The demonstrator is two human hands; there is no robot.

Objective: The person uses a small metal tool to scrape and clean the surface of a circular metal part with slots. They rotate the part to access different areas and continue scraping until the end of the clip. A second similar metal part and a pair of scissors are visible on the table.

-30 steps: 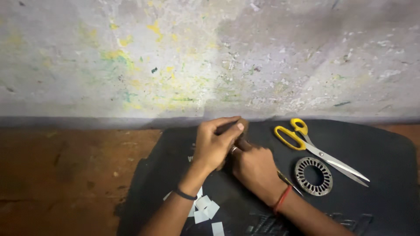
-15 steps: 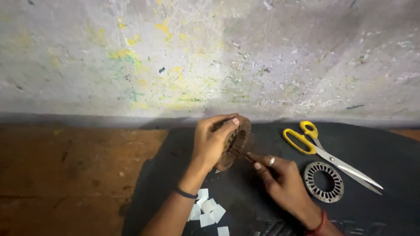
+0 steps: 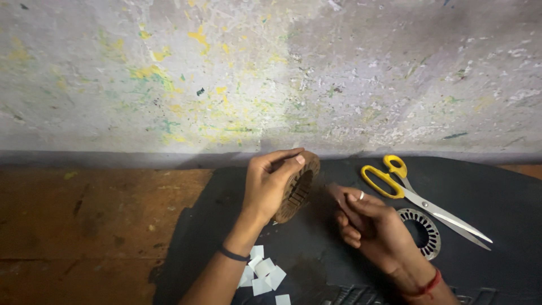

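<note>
Fingers, left hand (image 3: 271, 189): curled over the top of a rusty brown slotted motor core (image 3: 299, 189), thumb on its near face, closed firmly on it; the core stands tilted on edge, its bore facing the right hand.
Fingers, right hand (image 3: 370, 226): bunched together and pinched shut on something thin; a small pale tip shows past the forefinger, too small to tell what it is. A ring sits on one finger.
Change over the last second: both hands were pressed together on the core; now the right hand has drawn back to the right and lies apart from it, while the left has tipped the core up so that its inner slots show.
What that means: by my reading, one pass at the core is over and the right hand is between touches, not working in the slots at this moment.
Core's place: on the black rubber mat (image 3: 497, 192), near its far edge, just in front of the stained wall (image 3: 271, 73).
Nearby, right: yellow-handled scissors (image 3: 406, 189) lie shut beside a flat toothed metal ring (image 3: 423, 229), the ring partly behind the right hand.
Nearby, front: small white paper squares (image 3: 262, 274) lie heaped by the left forearm.
Underneath: brown wooden tabletop (image 3: 84, 226).
</note>
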